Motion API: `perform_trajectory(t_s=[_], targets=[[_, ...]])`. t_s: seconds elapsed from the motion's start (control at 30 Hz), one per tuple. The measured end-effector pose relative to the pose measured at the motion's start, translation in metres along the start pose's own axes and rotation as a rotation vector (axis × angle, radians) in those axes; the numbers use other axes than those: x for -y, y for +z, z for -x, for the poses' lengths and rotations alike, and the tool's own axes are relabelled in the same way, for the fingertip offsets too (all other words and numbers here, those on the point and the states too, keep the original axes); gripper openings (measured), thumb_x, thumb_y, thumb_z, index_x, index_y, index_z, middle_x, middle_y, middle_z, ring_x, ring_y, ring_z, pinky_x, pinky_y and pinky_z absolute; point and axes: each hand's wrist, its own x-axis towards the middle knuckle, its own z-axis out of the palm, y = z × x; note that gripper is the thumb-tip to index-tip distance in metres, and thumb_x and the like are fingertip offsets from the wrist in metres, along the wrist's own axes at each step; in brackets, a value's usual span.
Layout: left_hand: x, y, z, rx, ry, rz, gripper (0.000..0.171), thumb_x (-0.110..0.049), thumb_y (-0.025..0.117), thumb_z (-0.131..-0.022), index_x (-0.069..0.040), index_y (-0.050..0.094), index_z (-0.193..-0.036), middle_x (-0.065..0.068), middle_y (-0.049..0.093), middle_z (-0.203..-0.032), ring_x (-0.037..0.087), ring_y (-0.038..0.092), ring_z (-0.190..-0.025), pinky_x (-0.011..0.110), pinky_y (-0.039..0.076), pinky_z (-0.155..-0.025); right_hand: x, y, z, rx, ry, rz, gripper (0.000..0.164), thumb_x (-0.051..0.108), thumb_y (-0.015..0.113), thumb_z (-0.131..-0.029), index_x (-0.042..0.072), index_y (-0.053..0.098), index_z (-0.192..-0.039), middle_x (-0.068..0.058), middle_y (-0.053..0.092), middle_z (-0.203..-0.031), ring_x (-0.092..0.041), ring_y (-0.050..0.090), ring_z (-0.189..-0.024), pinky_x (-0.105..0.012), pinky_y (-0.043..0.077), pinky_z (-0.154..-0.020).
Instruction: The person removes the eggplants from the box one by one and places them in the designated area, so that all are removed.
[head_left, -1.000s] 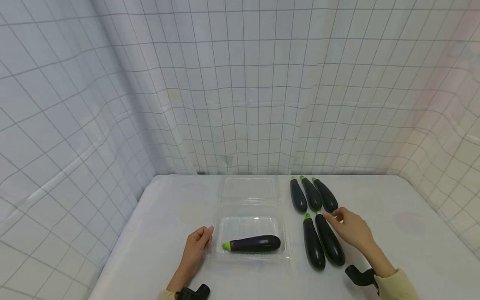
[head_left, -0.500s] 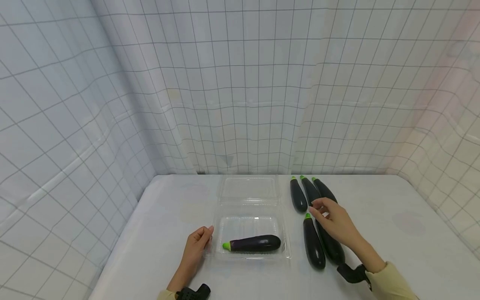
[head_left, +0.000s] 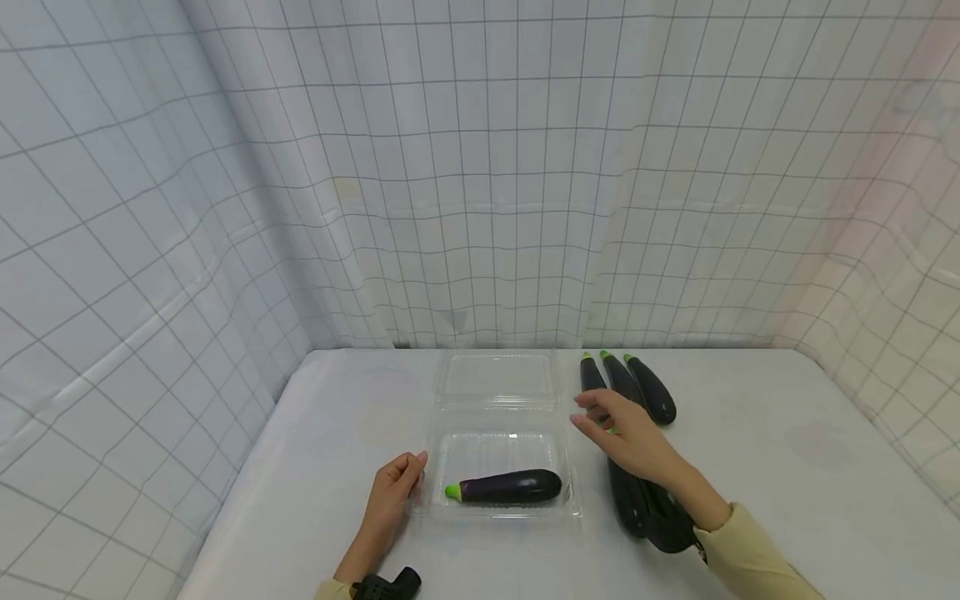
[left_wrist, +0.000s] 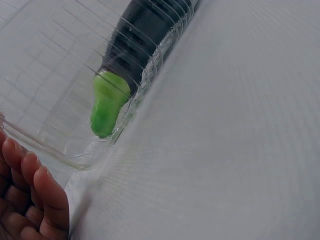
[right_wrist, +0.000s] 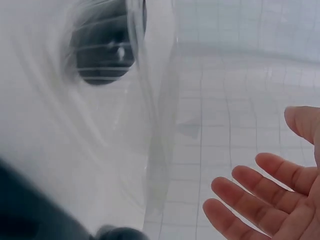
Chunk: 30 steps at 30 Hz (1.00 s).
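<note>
In the head view, an eggplant (head_left: 510, 487) with a green stem end lies across the front part of an open clear plastic clamshell container (head_left: 495, 510). At the container's left rim, my left hand (head_left: 393, 487) pinches the edge. The left wrist view has the fingers of that hand curled beside the container's corner, near the green stem end (left_wrist: 107, 107). My right hand (head_left: 626, 433) is over the eggplants to the right of the container. Its fingers are extended and apart from the thumb, holding nothing, as the right wrist view confirms. It partly covers the eggplants beneath.
Several more eggplants lie right of the container: a back group including one at far right (head_left: 654, 392), and a front pair, one of them (head_left: 628, 500) partly under my right arm. The container's lid (head_left: 495, 379) lies folded back. Gridded curtains (head_left: 487, 208) surround the white table (head_left: 352, 400).
My right hand has moved left from beside the front right eggplant, across the others towards the container, carrying nothing. The left hand, the container and the eggplants have stayed in place.
</note>
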Motion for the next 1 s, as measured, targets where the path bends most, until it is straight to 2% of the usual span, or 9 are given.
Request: perform_trajectory(t_s=[0.23, 0.43, 0.57, 0.77, 1.0], targets=[[-0.001, 0.001, 0.001, 0.001, -0.028, -0.005, 0.038, -0.024, 0.056, -0.097, 0.002, 0.048, -0.072, -0.001, 0.037, -0.061, 0.011, 0.037, -0.061, 0.024, 0.033, -0.058, 0.018, 0.007, -0.014, 0.163, -0.07, -0.047, 0.04, 0.039, 0.057, -0.095, 0.011, 0.055, -0.124, 0.0, 0.058, -0.12, -0.018, 0.059, -0.103, -0.039, 0.048, -0.081], [-0.001, 0.001, 0.001, 0.0, -0.01, -0.009, 0.037, -0.024, 0.056, -0.098, 0.002, 0.048, -0.072, -0.002, 0.037, -0.061, 0.011, 0.037, -0.06, 0.023, 0.032, -0.058, 0.025, 0.016, -0.027, 0.289, -0.09, -0.046, 0.046, 0.047, 0.053, -0.095, 0.015, 0.053, -0.128, 0.004, 0.057, -0.122, -0.016, 0.056, -0.108, -0.037, 0.047, -0.085], [0.0, 0.0, 0.0, 0.0, -0.002, -0.007, 0.036, -0.023, 0.056, -0.098, 0.001, 0.048, -0.071, -0.002, 0.038, -0.061, 0.011, 0.037, -0.06, 0.023, 0.033, -0.058, 0.03, 0.021, -0.034, 0.378, -0.089, -0.025, 0.052, 0.054, 0.051, -0.093, 0.018, 0.052, -0.13, 0.006, 0.056, -0.125, -0.016, 0.054, -0.111, -0.038, 0.047, -0.084], [0.0, 0.0, 0.001, 0.005, 0.005, -0.013, 0.037, -0.024, 0.056, -0.098, 0.001, 0.048, -0.072, -0.001, 0.037, -0.061, 0.011, 0.038, -0.06, 0.023, 0.033, -0.058, 0.041, 0.028, -0.047, 0.506, -0.126, 0.056, 0.053, 0.054, 0.052, -0.092, 0.017, 0.052, -0.131, 0.006, 0.055, -0.126, -0.012, 0.054, -0.108, -0.033, 0.046, -0.084], [-0.001, 0.0, 0.001, 0.005, 0.005, -0.02, 0.036, -0.024, 0.056, -0.098, 0.0, 0.049, -0.071, -0.001, 0.037, -0.061, 0.011, 0.038, -0.06, 0.024, 0.033, -0.058, 0.049, 0.035, -0.06, 0.66, -0.136, 0.111, 0.05, 0.048, 0.057, -0.092, 0.014, 0.055, -0.129, 0.001, 0.058, -0.121, -0.022, 0.056, -0.11, -0.035, 0.044, -0.089]])
